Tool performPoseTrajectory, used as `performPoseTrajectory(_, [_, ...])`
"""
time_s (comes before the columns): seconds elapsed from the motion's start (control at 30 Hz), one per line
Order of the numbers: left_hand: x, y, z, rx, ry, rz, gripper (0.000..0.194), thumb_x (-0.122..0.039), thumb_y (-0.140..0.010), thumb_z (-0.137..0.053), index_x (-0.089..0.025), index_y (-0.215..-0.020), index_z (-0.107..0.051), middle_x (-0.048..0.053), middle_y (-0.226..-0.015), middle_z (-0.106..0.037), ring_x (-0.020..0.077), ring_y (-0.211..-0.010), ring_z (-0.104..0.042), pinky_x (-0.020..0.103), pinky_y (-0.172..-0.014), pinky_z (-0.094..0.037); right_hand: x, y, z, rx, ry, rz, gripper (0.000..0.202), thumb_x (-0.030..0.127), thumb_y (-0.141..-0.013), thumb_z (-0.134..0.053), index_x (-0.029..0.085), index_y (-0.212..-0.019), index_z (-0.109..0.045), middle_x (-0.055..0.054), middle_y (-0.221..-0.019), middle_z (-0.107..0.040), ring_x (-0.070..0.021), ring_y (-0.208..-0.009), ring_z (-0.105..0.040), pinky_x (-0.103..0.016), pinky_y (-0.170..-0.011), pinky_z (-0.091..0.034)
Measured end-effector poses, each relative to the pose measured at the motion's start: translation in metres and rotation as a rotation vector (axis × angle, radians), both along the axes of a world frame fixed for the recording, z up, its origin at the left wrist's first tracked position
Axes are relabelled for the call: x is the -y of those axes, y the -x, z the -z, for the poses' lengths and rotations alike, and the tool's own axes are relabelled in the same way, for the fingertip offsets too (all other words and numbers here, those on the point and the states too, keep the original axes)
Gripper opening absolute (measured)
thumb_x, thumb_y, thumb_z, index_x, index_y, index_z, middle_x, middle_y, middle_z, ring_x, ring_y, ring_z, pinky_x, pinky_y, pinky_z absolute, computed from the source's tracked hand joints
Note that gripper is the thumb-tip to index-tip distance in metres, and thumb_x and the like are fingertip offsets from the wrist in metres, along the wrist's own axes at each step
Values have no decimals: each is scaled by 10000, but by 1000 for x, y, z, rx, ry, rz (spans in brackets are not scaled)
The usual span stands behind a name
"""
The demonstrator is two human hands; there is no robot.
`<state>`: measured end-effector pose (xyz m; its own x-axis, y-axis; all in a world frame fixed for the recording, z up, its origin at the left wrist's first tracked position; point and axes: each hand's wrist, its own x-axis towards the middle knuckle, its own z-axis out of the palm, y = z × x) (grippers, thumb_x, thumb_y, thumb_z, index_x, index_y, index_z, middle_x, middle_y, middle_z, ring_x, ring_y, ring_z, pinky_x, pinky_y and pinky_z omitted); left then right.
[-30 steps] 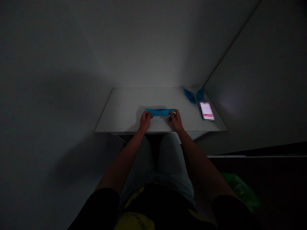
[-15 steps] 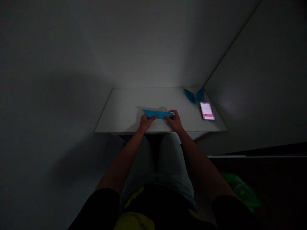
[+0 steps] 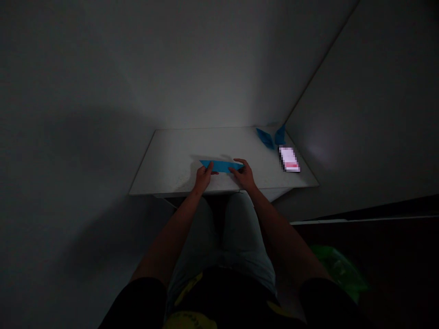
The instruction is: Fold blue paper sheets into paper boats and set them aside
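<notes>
At the left of the view, a dim grey wall (image 3: 68,68) carries a broad, soft shadow. Next comes the white tabletop (image 3: 171,148), its left corner near that wall, stretching across the middle to the wall on the right. Over its near half, the left hand (image 3: 203,178) holds the folded blue paper (image 3: 220,167) close to its left end, thumb laid on the upper face and fingers partly hidden below. The paper is a long, narrow strip with a pointed left tip, lying crosswise between the two hands. At its right end the right hand (image 3: 244,175) has it too, thumb against the near edge and forefinger arched past the far one. Farther right, near the back corner, sits a blue folded piece (image 3: 265,138), with a second blue piece (image 3: 280,135) just beside it. Nearer than these, a phone (image 3: 290,159) lies with its pixelated screen lit. Low on the right, something green (image 3: 339,269) shows in the dark.
</notes>
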<state>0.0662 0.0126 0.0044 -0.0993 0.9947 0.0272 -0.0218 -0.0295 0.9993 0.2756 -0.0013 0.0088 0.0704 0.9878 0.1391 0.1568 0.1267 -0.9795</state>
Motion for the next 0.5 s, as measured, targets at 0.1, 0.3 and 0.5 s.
performPoseTrajectory(0.1, [-1, 1, 1, -14, -14, -61, 697, -909, -825, -606, -212, -835, -604, 52, -729, -704, 254, -709, -780, 317, -615, -567, -3, 0, 3, 8, 19, -1, 595, 789, -791, -730, 260, -1046, -636, 62, -590, -578, -177, -518, -572, -304, -528, -450])
performPoseTrajectory(0.3, [-1, 6, -3, 2, -36, -150, 668, -877, -897, -524, -211, -896, -570, 23, -759, -663, 196, -634, -737, 280, -536, -546, -2, -2, 3, 52, 44, -47, 596, 837, -954, -459, 263, -927, -615, 34, -571, -600, -194, -590, -641, -321, -668, -545])
performPoseTrajectory(0.5, [2, 7, -9, -32, -58, -170, 604, -831, -894, -593, -233, -866, -518, -20, -737, -579, 158, -585, -689, 253, -487, -536, 14, -11, -1, 125, -52, -98, 553, 709, -990, -558, 253, -1276, -686, 59, -634, -594, -168, -591, -611, -282, -630, -488])
